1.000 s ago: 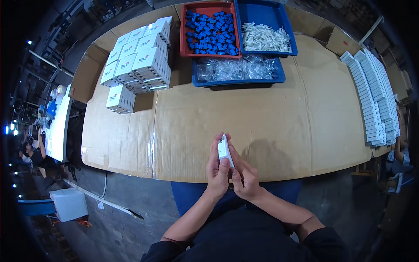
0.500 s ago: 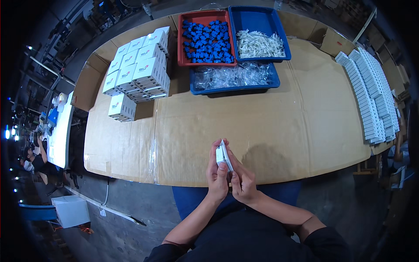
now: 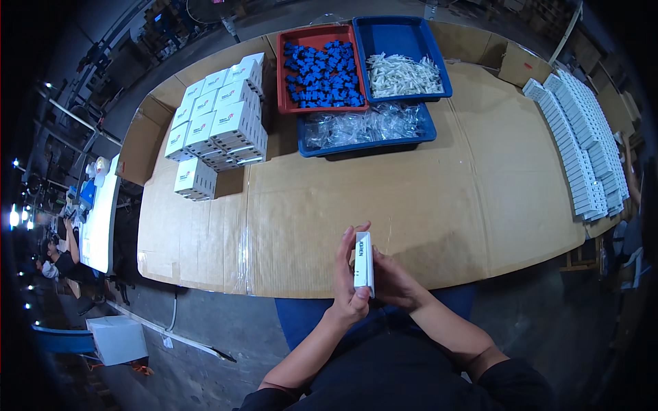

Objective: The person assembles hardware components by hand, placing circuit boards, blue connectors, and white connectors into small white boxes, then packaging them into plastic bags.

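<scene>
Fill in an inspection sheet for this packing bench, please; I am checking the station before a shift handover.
Surface: table covered in brown cardboard, taped at the seams.
Job's things: one small flat white box, held on edge over the near table edge.
Clutter: stacked white cartons far left; red tray of blue parts; blue tray of white parts; blue tray of clear bags; rows of flat white boxes along the right edge.
Grippers: left hand and right hand both grip the flat box.
Cables: one cable on the floor, lower left.
Surroundings: white bin on the floor; another person at far left.
</scene>
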Tool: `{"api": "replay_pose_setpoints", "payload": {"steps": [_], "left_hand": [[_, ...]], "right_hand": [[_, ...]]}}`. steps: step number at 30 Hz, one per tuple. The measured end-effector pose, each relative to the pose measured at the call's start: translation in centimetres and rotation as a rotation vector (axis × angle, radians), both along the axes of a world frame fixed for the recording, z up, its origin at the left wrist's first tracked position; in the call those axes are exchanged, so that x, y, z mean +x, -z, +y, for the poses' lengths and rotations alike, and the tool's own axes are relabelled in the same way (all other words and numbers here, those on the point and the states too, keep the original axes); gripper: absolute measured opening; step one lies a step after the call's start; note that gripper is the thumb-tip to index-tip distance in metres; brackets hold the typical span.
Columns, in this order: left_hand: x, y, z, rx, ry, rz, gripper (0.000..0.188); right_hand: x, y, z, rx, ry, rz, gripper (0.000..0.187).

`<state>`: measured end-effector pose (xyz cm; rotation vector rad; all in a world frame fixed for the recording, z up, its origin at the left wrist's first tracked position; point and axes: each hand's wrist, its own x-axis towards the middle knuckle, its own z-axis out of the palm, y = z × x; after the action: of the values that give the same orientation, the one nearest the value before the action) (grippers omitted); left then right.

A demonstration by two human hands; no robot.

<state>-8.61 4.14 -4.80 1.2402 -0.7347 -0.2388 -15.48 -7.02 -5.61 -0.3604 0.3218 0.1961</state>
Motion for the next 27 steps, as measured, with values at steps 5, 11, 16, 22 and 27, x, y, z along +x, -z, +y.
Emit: {"api": "replay_pose_setpoints", "payload": {"steps": [5,11,16,22,27], "left_hand": [[0.2,-0.1,0.5,0.018,0.124,-0.004,0.109],[-0.1,0.9,1.0,0.056,0.065,-0.028,0.104],[0.6,1.9,1.5,0.15,0.064,-0.075,0.104],[0.2,1.3,0.2,0.004,-0.148,-0.242,0.093],[0.2,1.0,1.1,0.092,-0.304,-0.333,0.085]], "right_hand": [[0.1,0.3,-0.3,-0.083,0.012,-0.028,0.044],[0.3,1.2,-1.6,-0.348,0.118,0.184,0.046],[-0.4,-1.9,0.0,-0.553,0.295,0.128,0.052],[-0.5,-3.1,3.0,-0.8,0.361,-0.043,0.057],[-1.3,-3.6,4.9,-0.944,0.375,-0.143,0.05]]}}
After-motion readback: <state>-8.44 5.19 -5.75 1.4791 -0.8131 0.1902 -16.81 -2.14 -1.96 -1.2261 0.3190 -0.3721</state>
